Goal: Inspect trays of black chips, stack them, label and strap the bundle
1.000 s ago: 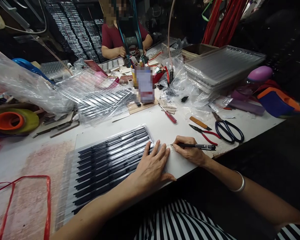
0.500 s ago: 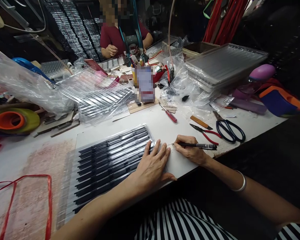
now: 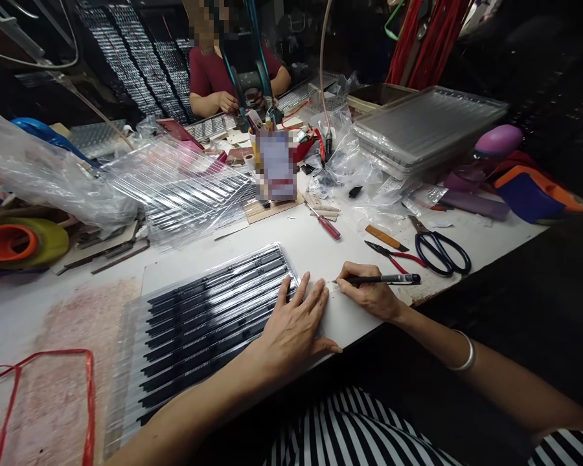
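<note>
My right hand (image 3: 369, 291) is closed round a dark pen (image 3: 393, 279), its tip against the white tabletop beside small faint marks (image 3: 331, 283). My left hand (image 3: 296, 323) lies with its fingers spread at the right edge of a clear plastic tray (image 3: 282, 254), partly on the tray and partly on the table. Rows of long black strips (image 3: 199, 330) fill the tray. My left forearm covers the tray's lower edge.
Red pliers (image 3: 401, 259), scissors (image 3: 442, 252), a wood-handled blade (image 3: 383, 237) and a screwdriver (image 3: 328, 226) lie beyond my right hand. Stacked trays (image 3: 427, 126) stand at the back right. Across the table sits a person in a dark red shirt (image 3: 206, 74). Red ribbon (image 3: 90, 401) lies left.
The view has shifted slightly, so most things appear a little further left. Both hands keep nearly the same places. The person's hand across the table has moved slightly.
</note>
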Action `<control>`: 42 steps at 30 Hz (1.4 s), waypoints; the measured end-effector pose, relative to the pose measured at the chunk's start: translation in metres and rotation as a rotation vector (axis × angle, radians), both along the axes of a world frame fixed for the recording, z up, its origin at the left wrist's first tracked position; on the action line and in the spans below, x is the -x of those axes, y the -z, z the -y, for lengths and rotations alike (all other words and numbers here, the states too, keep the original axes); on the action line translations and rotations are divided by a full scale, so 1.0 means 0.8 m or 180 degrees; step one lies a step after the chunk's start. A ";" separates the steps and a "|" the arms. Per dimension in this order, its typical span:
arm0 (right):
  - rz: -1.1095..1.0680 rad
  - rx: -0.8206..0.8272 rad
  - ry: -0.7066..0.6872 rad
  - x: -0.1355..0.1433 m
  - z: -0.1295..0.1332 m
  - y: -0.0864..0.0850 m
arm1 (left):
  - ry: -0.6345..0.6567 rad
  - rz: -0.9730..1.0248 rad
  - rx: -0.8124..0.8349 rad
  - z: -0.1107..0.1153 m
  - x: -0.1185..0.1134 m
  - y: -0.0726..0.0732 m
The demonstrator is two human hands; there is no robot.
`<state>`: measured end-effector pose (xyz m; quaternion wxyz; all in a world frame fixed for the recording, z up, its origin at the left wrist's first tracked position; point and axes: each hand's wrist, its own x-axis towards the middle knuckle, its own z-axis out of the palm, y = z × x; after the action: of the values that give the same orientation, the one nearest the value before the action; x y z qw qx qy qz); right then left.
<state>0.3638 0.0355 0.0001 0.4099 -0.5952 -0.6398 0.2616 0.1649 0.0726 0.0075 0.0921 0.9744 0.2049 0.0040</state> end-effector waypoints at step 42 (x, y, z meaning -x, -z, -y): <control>0.0059 -0.0041 0.0055 -0.001 -0.002 -0.001 | 0.0023 0.0036 -0.0210 0.001 -0.001 0.001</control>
<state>0.3644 0.0369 0.0007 0.4101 -0.6004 -0.6400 0.2483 0.1660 0.0716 0.0067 0.0612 0.9776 0.2005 0.0160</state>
